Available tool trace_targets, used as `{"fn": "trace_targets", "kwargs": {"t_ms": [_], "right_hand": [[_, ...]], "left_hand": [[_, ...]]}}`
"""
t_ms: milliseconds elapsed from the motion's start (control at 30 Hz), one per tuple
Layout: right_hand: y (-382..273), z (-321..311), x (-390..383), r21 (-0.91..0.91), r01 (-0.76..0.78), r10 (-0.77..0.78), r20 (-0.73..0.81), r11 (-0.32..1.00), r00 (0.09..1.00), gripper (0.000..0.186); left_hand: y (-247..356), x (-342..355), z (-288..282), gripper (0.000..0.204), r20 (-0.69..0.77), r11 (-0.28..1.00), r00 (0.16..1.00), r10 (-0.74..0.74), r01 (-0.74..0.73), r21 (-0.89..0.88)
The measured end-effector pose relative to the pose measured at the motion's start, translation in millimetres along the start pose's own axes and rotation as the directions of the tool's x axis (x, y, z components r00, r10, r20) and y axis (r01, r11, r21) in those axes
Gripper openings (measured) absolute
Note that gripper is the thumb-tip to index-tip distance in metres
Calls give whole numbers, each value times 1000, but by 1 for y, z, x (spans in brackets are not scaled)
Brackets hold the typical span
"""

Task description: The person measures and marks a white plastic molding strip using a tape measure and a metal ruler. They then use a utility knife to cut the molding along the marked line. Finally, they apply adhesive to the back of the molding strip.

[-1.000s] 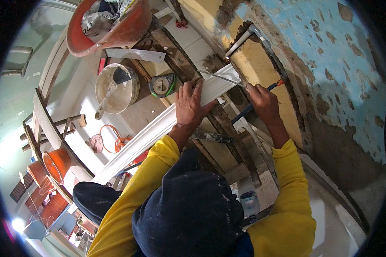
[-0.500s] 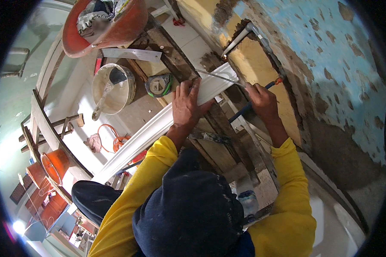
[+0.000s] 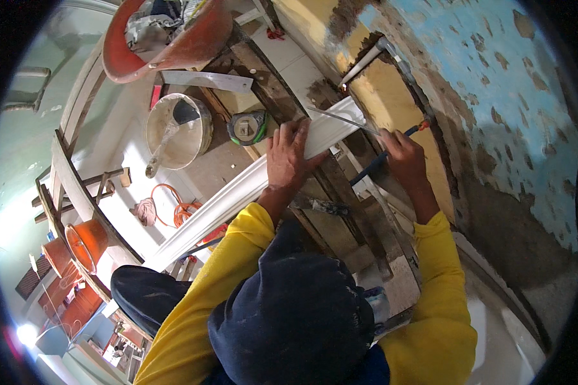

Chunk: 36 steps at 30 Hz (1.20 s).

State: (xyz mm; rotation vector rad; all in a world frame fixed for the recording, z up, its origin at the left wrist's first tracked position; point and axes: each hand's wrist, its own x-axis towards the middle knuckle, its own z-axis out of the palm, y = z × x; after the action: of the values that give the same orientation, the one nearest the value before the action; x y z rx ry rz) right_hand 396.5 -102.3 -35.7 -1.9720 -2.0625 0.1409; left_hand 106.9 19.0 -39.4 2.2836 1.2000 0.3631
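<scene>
The white moulding strip (image 3: 237,192) lay slantwise below the person, its far end near the broken-out wall (image 3: 398,102) and its middle over the dark wooden planks (image 3: 263,77). It looked light for its length and fairly stiff, though a long, thin piece like that would probably flex or whip if lifted by one end, and its grooved face and edges would likely chip or dent under a hard knock. The smooth face might have slid under a loose palm, so the surest hold seemed to be across the full width, close to the spot being worked, with the long tail supported. The left hand (image 3: 289,157) had such a hold: it lay over the strip with fingers close together reaching across the far edge and the thumb stretched out toward the near one, only moderately spread; whether the fingertips curled underneath could not be told. The right hand (image 3: 401,157) was closed in a fist around the end of a thin metal blade (image 3: 348,121), which crossed the strip near its far end, its tip beyond the far edge. A tape measure (image 3: 247,126) and a white bucket (image 3: 207,128) stood to the left.
</scene>
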Motion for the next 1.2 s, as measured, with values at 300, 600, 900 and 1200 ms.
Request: {"fn": "trace_targets", "kwargs": {"t_ms": [300, 600, 900, 1200], "right_hand": [[3, 9, 4, -19, 21, -21, -18, 1000, 1000, 38], [-2, 9, 10, -22, 49, -50, -71, 999, 996, 41], [-11, 0, 18, 9, 21, -21, -10, 1000, 1000, 39], [-5, 4, 15, 25, 39, -39, -15, 999, 999, 36]], "left_hand": [[2, 1, -2, 83, 18, 1000, 1000, -4, 4, -4], [0, 2, 2, 85, 13, 1000, 1000, 2, -2, -10], [4, 1, 0, 86, 46, 1000, 999, -16, 16, -6], [1, 2, 1, 86, 12, 1000, 1000, 0, 0, -8]]}}
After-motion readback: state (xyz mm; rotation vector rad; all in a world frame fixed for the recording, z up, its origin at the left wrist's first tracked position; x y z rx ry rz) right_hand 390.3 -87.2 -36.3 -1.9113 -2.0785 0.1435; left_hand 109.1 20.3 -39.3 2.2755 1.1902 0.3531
